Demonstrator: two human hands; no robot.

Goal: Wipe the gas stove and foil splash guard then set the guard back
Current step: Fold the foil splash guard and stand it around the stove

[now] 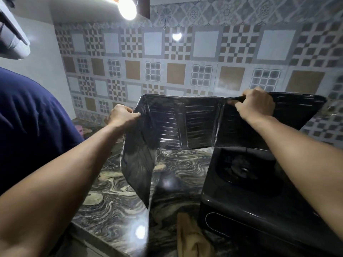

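Fingers [136, 114] of both hands pinch the guard's [196, 123] top edge, so we keep its panels spread and upright; it stands on the counter [176, 164] behind the stove [259, 197], left hand [122, 115] and right hand [257, 103] steadying it; the cloth [189, 236] lies near.

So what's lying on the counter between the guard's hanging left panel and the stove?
In the head view, mostly bare marbled countertop separates the foil guard from the stove. Only a tan cloth lies there, at the near edge, beside the stove's front corner.
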